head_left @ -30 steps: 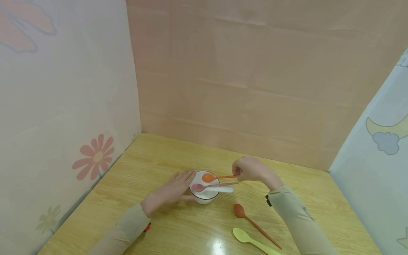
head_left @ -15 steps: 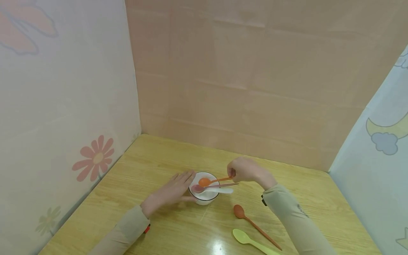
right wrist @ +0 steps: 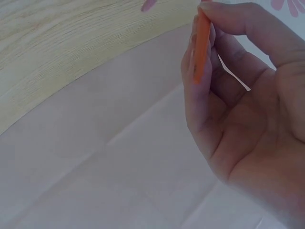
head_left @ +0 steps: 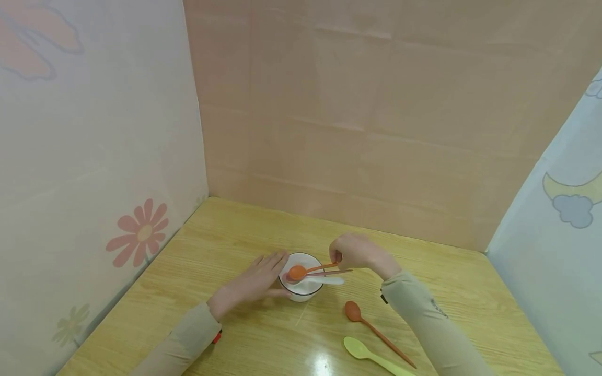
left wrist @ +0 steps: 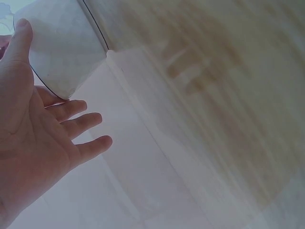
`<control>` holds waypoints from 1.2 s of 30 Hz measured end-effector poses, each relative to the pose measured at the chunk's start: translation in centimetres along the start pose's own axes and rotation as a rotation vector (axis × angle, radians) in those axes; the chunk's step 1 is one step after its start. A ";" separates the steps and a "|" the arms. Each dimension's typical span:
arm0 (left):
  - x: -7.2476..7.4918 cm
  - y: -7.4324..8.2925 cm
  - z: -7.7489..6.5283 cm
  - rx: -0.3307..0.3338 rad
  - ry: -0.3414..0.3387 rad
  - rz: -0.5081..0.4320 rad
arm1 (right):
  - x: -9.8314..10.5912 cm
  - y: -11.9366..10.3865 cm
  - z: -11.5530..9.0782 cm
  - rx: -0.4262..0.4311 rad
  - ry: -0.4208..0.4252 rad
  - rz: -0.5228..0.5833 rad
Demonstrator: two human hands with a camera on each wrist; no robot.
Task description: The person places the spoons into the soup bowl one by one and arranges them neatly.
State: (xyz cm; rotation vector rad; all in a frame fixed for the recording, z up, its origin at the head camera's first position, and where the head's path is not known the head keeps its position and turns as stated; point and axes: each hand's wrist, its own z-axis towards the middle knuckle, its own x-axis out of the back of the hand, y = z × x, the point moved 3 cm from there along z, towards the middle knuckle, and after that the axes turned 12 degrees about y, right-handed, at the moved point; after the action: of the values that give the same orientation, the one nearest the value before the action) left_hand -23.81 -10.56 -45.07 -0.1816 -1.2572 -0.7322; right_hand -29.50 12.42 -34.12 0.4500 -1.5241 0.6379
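A white bowl with a dark rim (head_left: 301, 298) stands on the table. My left hand (head_left: 256, 279) holds it from the left, fingers at the far side of the rim and thumb at the near side; in the left wrist view the thumb lies against the bowl's wall (left wrist: 66, 45). Between thumb and fingers my right hand (head_left: 358, 251) pinches the handle end of an orange spoon (head_left: 297, 272). Its head is over the bowl, overlapping the head of a pink spoon (head_left: 345, 271). Beside that lies a white spoon (head_left: 334, 280), its handle sticking out past the right rim.
A reddish-brown spoon (head_left: 352, 311) and a yellow-green spoon (head_left: 358, 349) lie on the wooden table (head_left: 254, 344), near my right forearm. A tan backdrop (head_left: 338, 130) closes off the back, with patterned panels at both sides.
My right hand has moved left with the orange spoon, bringing its head from the far part of the bowl onto the pink spoon's head. The left hand and bowl have stayed put.
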 end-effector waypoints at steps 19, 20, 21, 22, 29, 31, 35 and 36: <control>-0.5 -0.3 0.2 0.015 -0.013 0.011 | -1.1 -0.1 0.7 0.000 -0.017 -0.011; -0.5 -0.3 0.1 0.016 -0.014 0.010 | -1.1 -0.1 0.7 0.000 -0.016 -0.008; -0.5 -0.3 0.1 0.017 -0.016 0.011 | -1.2 -0.2 0.7 0.002 -0.014 -0.006; -0.6 -0.3 0.1 0.019 -0.018 0.008 | -1.2 -0.2 0.8 -0.001 -0.013 -0.007; -0.6 -0.5 0.1 0.023 -0.018 -0.011 | -1.4 -0.4 0.9 -0.004 -0.002 0.004; -0.6 -0.5 0.1 0.028 -0.026 -0.011 | -1.5 -0.4 1.0 -0.001 0.004 0.006; -0.5 -0.5 0.1 0.031 -0.034 -0.003 | -1.6 -0.3 1.0 0.010 0.015 0.014; -0.5 -0.5 0.1 0.030 -0.031 -0.004 | -1.6 -0.3 1.0 0.018 0.019 0.014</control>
State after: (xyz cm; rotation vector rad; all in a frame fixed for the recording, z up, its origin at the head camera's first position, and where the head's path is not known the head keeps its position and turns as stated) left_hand -24.23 -10.68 -45.57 -0.1672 -1.2979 -0.7160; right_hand -30.03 11.39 -35.68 0.4461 -1.5062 0.6654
